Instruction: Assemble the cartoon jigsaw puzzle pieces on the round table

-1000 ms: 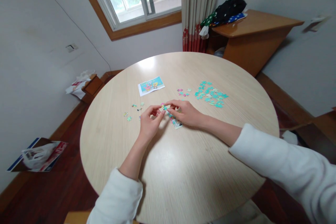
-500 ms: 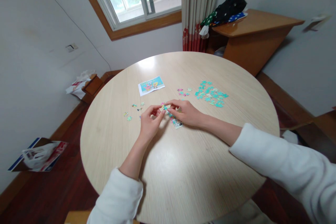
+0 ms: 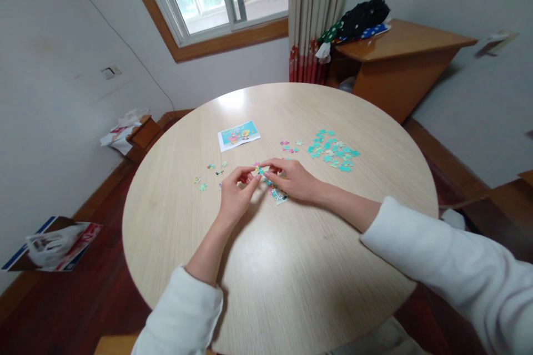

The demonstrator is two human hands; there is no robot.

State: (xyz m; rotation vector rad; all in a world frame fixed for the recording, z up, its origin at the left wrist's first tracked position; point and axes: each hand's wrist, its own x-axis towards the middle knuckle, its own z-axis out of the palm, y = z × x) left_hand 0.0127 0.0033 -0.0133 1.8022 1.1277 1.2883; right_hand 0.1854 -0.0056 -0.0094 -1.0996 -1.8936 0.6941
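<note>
My left hand (image 3: 237, 191) and my right hand (image 3: 293, 178) meet near the middle of the round table, fingertips almost together. Between them are small joined jigsaw puzzle pieces (image 3: 261, 171) in turquoise, yellow and pink. Thumb and fingers of each hand pinch the edges of these pieces. A joined strip of puzzle (image 3: 278, 195) runs toward me below my right fingers, which partly cover it. Just left of my left hand lie several loose pieces (image 3: 203, 187). Beyond my right hand, a few pink pieces (image 3: 289, 150) rest on the table.
A spread of turquoise puzzle pieces (image 3: 333, 150) lies at the right of the wooden table (image 3: 266, 288). Behind my left hand is a printed picture card (image 3: 239, 136). A brown desk (image 3: 408, 44) with dark cloth on it stands at the back right, beside a curtain (image 3: 310, 16).
The whole view has shifted slightly, with things appearing a little further left. Both hands keep their pinch on the puzzle pieces, with hardly any movement.
</note>
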